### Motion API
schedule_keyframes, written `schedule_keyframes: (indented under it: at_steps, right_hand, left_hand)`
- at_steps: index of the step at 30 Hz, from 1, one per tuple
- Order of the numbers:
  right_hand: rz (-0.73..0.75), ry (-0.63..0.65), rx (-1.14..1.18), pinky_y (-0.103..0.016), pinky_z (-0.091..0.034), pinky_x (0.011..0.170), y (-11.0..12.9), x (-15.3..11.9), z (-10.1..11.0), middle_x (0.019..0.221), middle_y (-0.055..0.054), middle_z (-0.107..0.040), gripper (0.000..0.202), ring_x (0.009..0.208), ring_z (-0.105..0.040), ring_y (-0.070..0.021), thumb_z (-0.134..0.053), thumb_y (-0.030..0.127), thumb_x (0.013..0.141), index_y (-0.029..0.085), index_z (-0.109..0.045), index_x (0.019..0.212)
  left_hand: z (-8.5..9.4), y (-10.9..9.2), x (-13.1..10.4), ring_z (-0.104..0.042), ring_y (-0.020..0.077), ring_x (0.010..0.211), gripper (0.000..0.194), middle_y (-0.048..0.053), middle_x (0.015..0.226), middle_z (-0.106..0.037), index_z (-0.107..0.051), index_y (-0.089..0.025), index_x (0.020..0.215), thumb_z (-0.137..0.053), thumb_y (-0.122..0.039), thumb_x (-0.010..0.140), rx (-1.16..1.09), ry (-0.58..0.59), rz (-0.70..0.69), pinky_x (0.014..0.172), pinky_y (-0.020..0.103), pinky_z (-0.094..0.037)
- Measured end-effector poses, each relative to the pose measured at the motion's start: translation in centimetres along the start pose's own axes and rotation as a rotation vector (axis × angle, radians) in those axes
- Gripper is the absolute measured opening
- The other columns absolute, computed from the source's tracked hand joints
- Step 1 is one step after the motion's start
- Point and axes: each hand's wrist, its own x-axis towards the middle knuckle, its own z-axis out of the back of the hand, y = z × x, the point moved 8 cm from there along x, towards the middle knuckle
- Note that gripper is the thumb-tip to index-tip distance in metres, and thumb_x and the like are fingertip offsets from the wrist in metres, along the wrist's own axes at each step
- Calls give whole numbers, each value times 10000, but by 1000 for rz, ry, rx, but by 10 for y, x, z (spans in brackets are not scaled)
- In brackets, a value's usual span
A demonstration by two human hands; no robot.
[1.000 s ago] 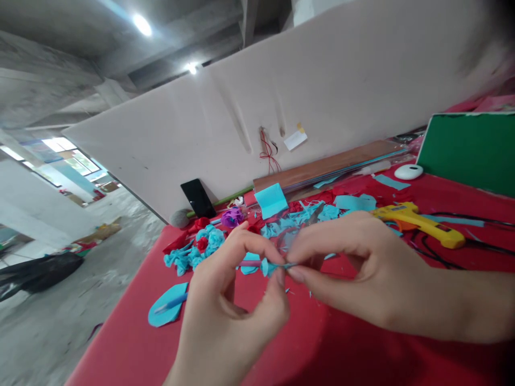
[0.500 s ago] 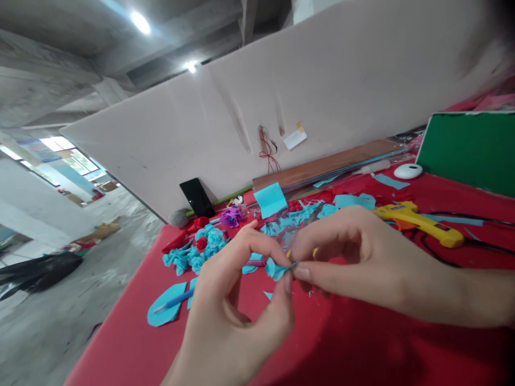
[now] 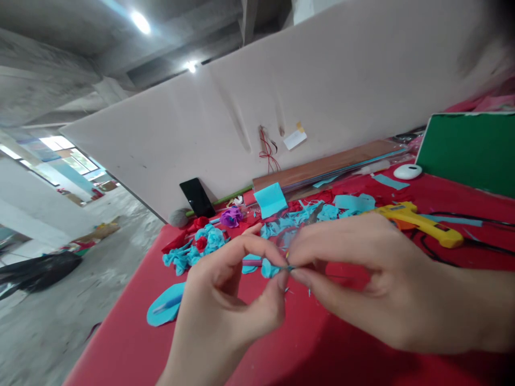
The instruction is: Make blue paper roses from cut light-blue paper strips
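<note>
A small blue paper flower (image 3: 269, 268) hangs between my hands above the red tabletop (image 3: 298, 343). My left hand (image 3: 233, 300) pinches it near its base with thumb and index finger. The thumb and fingers of my right hand (image 3: 370, 273) close on the twisted tail end of the same flower, just right of the left fingertips. Behind the hands lie a heap of finished blue paper flowers (image 3: 207, 241) with a red one among them, and a pile of blue paper scraps (image 3: 281, 225). A blue pen (image 3: 168, 305) rests on a rounded blue paper piece (image 3: 156, 317), left of my left hand.
A yellow glue gun (image 3: 426, 222) with black cables lies at the right. Further back are a folded blue paper square (image 3: 271, 199), a purple flower (image 3: 231, 216), a black phone (image 3: 197, 197), a white mouse (image 3: 407, 171) and a green board (image 3: 470, 153). A pale panel (image 3: 181, 134) rises behind.
My right hand has shifted slightly lower and turned, its fingers flatter over the flower's tail. My left hand and the flower have moved a little to the left.
</note>
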Motion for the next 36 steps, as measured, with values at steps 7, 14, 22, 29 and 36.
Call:
schedule_keyframes:
  at_steps: [7, 14, 22, 29, 36]
  right_hand:
    - [348, -45, -598, -271, -460, 569, 21, -10, -8, 700, -55, -599, 191, 697, -547, -155, -441, 103, 831, 105, -614, 749]
    - [433, -44, -629, -267, -463, 558, 20, -12, -9, 681, -61, -590, 202, 686, -549, -148, -411, 72, 843, 90, -600, 775]
    - [289, -19, -505, -220, -452, 616, 15, -3, -1, 664, -31, -607, 272, 655, -553, -107, -378, 94, 855, 113, -614, 723]
    - [354, -14, -641, -246, -394, 523, 15, -4, -9, 642, -22, -548, 242, 615, -487, -118, -390, 135, 855, 125, -585, 711]
    - [426, -10, -674, -278, -438, 576, 16, -12, -13, 693, -66, -587, 196, 688, -526, -159, -438, 115, 839, 99, -613, 751]
  left_hand:
    - [0, 8, 0, -537, 93, 575, 113, -44, 610, -597, -598, -217, 641, -579, -106, 643, -26, -8, 144, 496, 156, -426]
    - [-2, 10, -3, -529, 93, 626, 90, -37, 664, -589, -576, -214, 643, -567, -124, 636, -78, -77, 193, 513, 148, -413]
    - [-3, 6, -2, -548, 86, 661, 132, -43, 681, -590, -556, -210, 673, -559, -86, 629, -117, -57, 124, 570, 135, -437]
    - [-2, 8, -2, -549, 103, 650, 109, -31, 664, -592, -566, -204, 641, -558, -99, 611, -83, -86, 150, 523, 159, -422]
    - [-5, 12, -1, -536, 81, 639, 148, -51, 653, -583, -556, -207, 633, -542, -66, 593, -103, -67, 153, 536, 139, -412]
